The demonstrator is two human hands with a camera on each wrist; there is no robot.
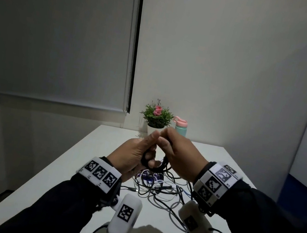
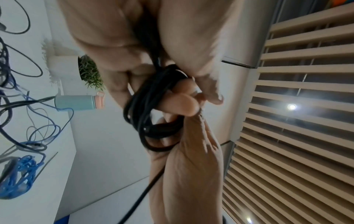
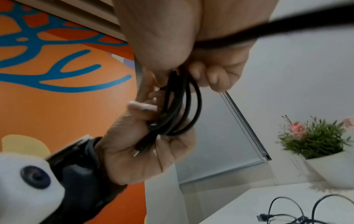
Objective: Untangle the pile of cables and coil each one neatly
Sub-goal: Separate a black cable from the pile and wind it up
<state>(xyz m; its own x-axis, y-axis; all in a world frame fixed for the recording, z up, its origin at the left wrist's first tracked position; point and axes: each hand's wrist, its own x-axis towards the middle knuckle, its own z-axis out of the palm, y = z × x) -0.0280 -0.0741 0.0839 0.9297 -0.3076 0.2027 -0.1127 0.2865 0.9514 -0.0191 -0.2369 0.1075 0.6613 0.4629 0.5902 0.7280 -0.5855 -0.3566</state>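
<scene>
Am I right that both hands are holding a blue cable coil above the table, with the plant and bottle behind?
Not quite: the coil is black, not blue, as the left wrist view shows. Both the left hand and right hand do hold it above the table, with the plant and bottle behind.

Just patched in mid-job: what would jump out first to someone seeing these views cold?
Both hands meet above the table's middle: the left hand grips a black cable coil while the right hand pinches its top. Under them lies the tangled cable pile; a potted plant and a teal bottle stand at the far edge.
</scene>
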